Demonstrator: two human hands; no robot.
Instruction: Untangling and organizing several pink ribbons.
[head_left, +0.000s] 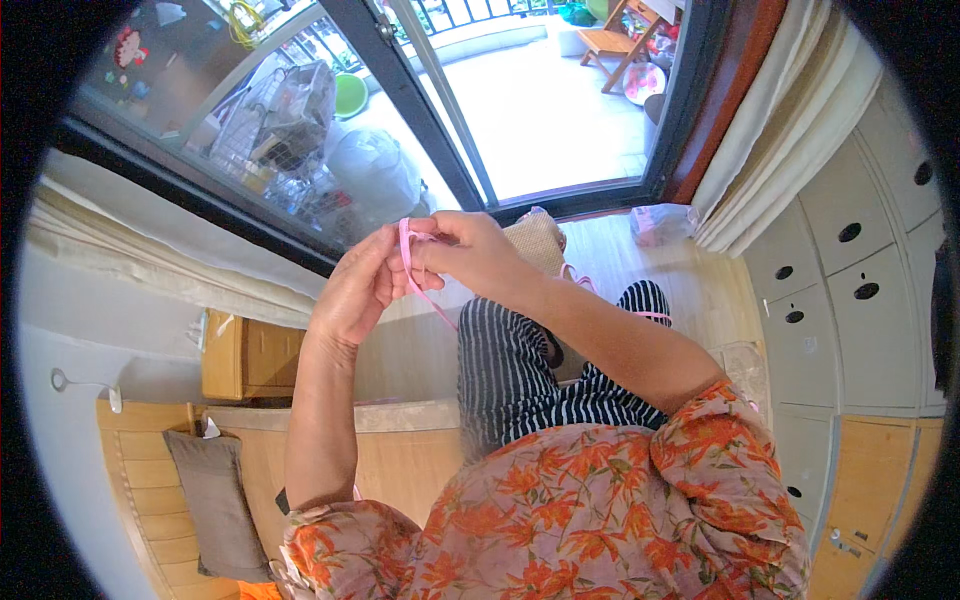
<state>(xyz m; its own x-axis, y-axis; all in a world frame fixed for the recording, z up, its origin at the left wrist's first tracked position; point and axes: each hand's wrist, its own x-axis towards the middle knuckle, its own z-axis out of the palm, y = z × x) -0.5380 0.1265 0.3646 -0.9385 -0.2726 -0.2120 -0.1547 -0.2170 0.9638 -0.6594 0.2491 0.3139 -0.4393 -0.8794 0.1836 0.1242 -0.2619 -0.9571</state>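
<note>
In front of the window, both hands are raised and close together at a narrow pink ribbon (409, 262). My left hand (358, 281) has its palm turned inward, and the ribbon is held at its fingertips. Thumb and fingers of my right hand (480, 251) pinch the ribbon's upper part, where a small loop or fold shows; the fingers partly hide it. From the hands the ribbon trails down to the striped trousers (499, 367). More pink ribbon (577, 279) lies near a woven straw-coloured bag (536, 241), and a strand crosses the other knee.
A wooden bench (405, 442) with a grey cushion (217, 499) is at the left. A small wooden cabinet (259, 358) stands beyond it. Grey lockers (847, 300) line the right side. A plastic bag (664, 223) lies by the sliding door's frame (600, 196).
</note>
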